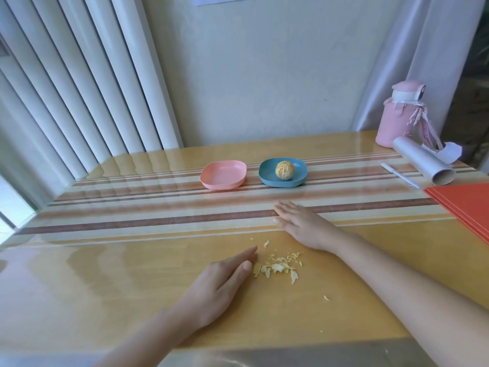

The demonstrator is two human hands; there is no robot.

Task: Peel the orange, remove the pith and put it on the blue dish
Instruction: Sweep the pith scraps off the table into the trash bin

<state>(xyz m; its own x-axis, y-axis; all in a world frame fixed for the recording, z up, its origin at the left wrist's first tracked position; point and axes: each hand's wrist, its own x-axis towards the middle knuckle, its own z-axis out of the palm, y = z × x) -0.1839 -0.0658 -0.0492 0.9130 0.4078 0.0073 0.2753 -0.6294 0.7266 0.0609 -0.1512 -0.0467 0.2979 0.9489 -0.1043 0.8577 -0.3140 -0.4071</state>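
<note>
The peeled orange [285, 170] sits in the blue dish [267, 173] at the far middle of the table. A small heap of peel and pith scraps [277, 266] lies on the table nearer to me. My left hand [222, 284] rests flat on the table with straight fingers, its fingertips touching the left edge of the scraps. My right hand [301, 223] lies flat and empty on the table, between the scraps and the blue dish.
A pink dish [223, 174] stands left of the blue one. At the far right are a pink bottle [397, 115], a paper roll [423, 160], a pen [399, 174] and a red folder [465, 205]. A stray scrap [326, 298] lies right of the heap.
</note>
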